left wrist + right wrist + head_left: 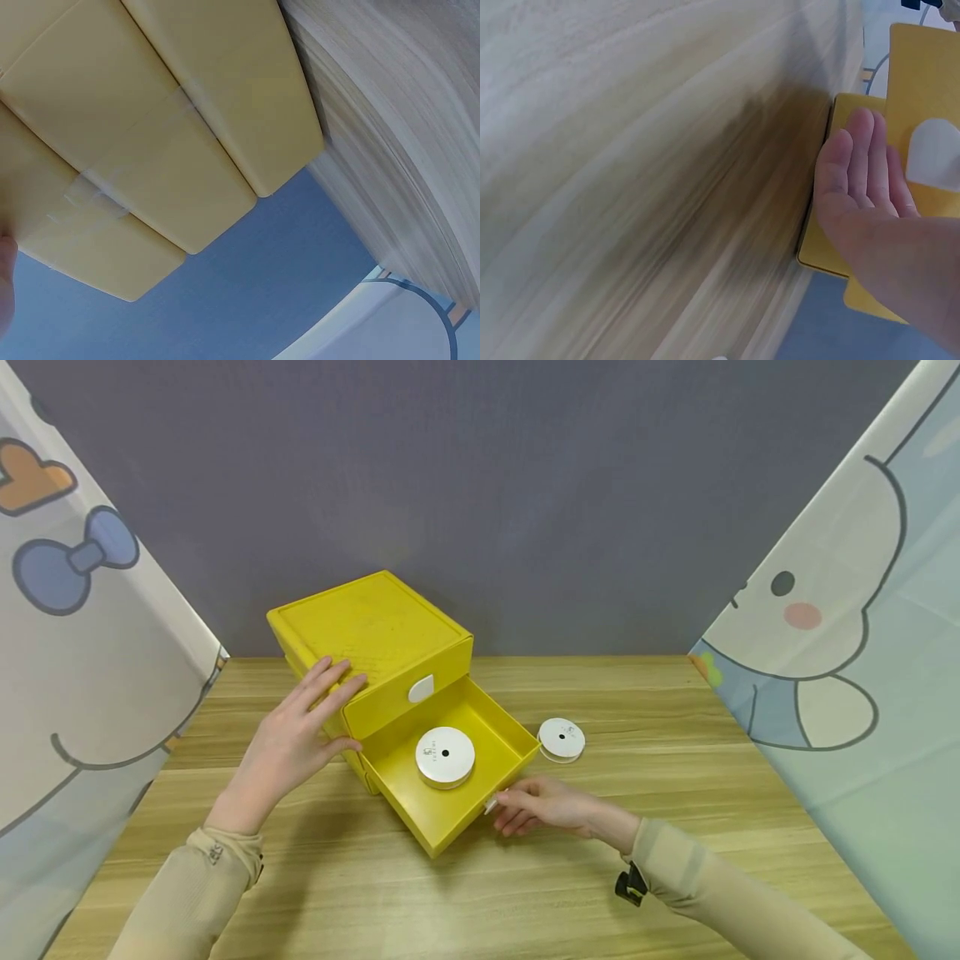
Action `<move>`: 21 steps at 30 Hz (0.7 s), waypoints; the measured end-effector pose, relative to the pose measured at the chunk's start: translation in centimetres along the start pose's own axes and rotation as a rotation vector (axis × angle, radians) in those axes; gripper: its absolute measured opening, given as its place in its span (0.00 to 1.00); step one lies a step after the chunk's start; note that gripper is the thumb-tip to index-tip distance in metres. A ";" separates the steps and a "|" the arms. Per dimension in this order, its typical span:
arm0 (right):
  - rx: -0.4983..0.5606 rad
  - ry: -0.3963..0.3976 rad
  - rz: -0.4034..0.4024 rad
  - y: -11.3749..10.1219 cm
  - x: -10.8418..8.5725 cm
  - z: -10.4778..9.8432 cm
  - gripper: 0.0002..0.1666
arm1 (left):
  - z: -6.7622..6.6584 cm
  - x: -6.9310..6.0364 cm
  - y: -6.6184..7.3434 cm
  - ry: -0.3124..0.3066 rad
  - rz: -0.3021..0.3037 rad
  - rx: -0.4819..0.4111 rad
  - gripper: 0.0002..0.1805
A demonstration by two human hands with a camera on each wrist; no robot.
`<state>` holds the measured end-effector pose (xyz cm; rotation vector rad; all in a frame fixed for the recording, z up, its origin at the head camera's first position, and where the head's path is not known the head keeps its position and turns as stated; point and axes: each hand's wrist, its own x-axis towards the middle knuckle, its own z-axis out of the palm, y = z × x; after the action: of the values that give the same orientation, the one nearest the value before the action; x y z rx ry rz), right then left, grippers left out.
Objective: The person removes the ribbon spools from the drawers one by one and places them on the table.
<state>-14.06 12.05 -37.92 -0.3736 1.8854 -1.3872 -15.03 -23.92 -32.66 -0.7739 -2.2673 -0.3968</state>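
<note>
A yellow drawer box (375,627) stands turned at an angle on the table, and one drawer (408,810) is pulled out below the top one. In that drawer lies a white round spool (446,757) with a small dark centre hole. My left hand (296,727) rests with spread fingers on the box's left side and top edge. My right hand (543,803) is at the open drawer's front, its fingers loosely extended beside the white pull tab (491,805). In the right wrist view, the fingers are next to the tab (934,154) without curling round it.
A second white spool (562,739) lies on the wooden table (637,710), right of the open drawer. The top drawer, with its white tab (421,688), is closed. A grey wall (480,510) stands behind, with cartoon-printed panels (847,652) at both sides.
</note>
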 end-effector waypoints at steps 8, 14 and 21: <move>-0.038 0.009 0.008 -0.3 -0.8 -1.1 0.28 | -0.1 -0.1 0.1 0.002 -0.005 -0.003 0.54; -0.064 0.008 0.006 -1.2 -1.5 -2.0 0.31 | 0.0 -0.1 0.0 0.006 -0.003 -0.005 0.54; -0.112 0.016 -0.026 -2.7 -2.4 -2.8 0.28 | 0.1 -0.2 -0.1 0.011 -0.001 -0.007 0.54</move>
<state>-14.91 14.51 -34.17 -0.4447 1.9832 -1.3092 -15.04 -23.99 -32.86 -0.7725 -2.2577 -0.4085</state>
